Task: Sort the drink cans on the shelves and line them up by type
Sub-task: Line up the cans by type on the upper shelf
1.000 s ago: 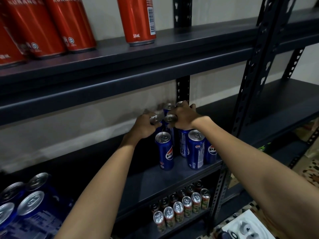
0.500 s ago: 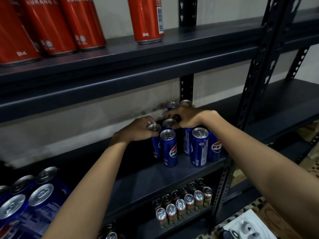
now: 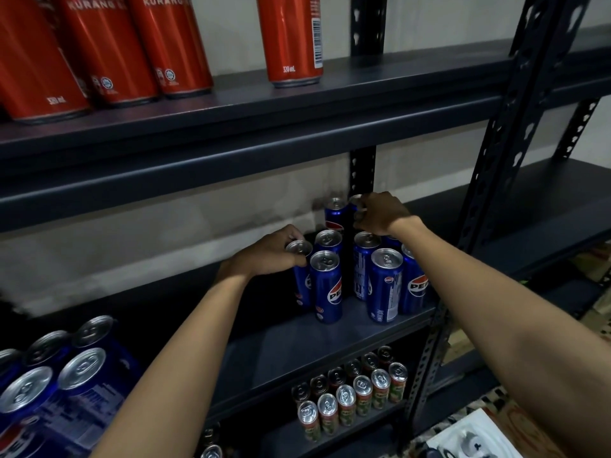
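Note:
Several tall blue Pepsi cans (image 3: pixel 326 285) stand in two short rows at the right end of the dark middle shelf (image 3: pixel 281 345). My left hand (image 3: pixel 267 252) grips the top of the leftmost blue can (image 3: pixel 300 269). My right hand (image 3: pixel 380 213) reaches further back and curls round the top of a rear can (image 3: pixel 355 200) by the upright post; most of that can is hidden. Red cans (image 3: pixel 291 38) stand on the shelf above. Small green-and-red cans (image 3: pixel 345 403) are lined up on the shelf below.
A wrapped pack of blue cans (image 3: pixel 56 388) sits at the lower left. Perforated black uprights (image 3: pixel 515 133) frame the bay; a second bay of shelves (image 3: pixel 542 206) extends right. A white object (image 3: pixel 469 438) lies on the patterned floor at lower right.
The view has shifted so the cans sit lower and nearer. My right hand has moved back from the middle cans to the rear can by the post. My left hand keeps hold of the leftmost can.

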